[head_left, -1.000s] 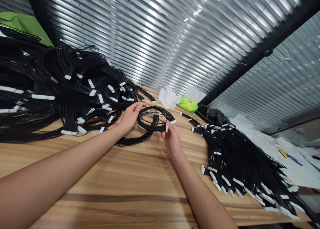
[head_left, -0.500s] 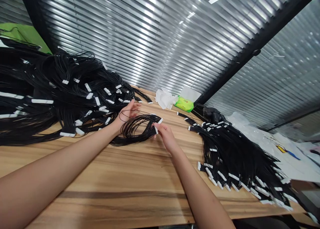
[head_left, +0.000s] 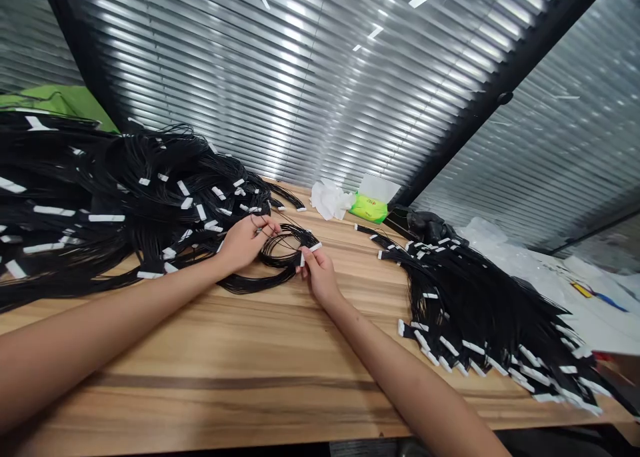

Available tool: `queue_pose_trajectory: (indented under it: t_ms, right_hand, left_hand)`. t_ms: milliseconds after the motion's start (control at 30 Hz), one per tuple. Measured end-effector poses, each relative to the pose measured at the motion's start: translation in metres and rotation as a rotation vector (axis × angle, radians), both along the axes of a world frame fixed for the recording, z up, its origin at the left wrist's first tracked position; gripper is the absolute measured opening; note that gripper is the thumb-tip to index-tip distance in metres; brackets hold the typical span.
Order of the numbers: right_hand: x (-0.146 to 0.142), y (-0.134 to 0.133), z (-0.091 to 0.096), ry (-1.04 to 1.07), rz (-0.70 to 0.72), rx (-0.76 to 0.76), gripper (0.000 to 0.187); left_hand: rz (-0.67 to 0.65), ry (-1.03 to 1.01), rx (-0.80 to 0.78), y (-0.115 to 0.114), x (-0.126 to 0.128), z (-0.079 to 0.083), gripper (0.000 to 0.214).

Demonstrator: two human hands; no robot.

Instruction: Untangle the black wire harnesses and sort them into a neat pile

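Right at the grip, in the middle of the wooden worktop (head_left: 200, 357), the left hand (head_left: 244, 244) is clenching a few thin strands of a loose coil of black wire (head_left: 280, 256) with its fingers curled, while the right hand (head_left: 319, 275) is pinching a small cluster of white connectors (head_left: 309, 250) at the coil's end between thumb and fingers. The coil is lying between the two hands, low on the worktop, with some strands trailing beneath the left wrist. Just beyond and to the left of the left hand's grip, a large tangled heap of black wire harnesses (head_left: 150, 197) with scattered white connectors is spreading across the worktop and nearly reaching those fingers. Well to the right of the right hand's grip, a fanned bundle of black harnesses (head_left: 475, 317) is lying with white connectors along its near edge. Farther out past the grip, near the far edge, a crumpled white tissue (head_left: 327, 199) and a green tissue packet (head_left: 367, 208) are sitting side by side, with a dark crumpled object (head_left: 425, 225) just to their right. White plastic sheeting (head_left: 505, 244) is lying beyond the bundle, and slatted window blinds (head_left: 250, 77) are rising behind everything.
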State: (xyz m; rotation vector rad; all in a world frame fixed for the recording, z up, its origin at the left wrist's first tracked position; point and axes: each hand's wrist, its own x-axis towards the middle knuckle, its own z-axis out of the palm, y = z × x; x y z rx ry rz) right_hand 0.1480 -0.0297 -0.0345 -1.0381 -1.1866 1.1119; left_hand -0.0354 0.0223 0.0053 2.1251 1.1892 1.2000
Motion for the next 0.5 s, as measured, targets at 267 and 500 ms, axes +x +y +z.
queue_pose_trajectory:
  t_ms: [267,500]
  right_hand:
    - [-0.0014,-0.0005,0.0064,0.016,-0.037,-0.021,0.041]
    - [0.0006,-0.0079,0.0098,-0.025,-0.024,-0.052,0.039]
  left_hand:
    - [-0.169,0.143,0.391,-0.0093,0.0057,-0.0074,0.014]
    - [-0.188,0.173,0.351,-0.0082,0.0054,-0.0094,0.015]
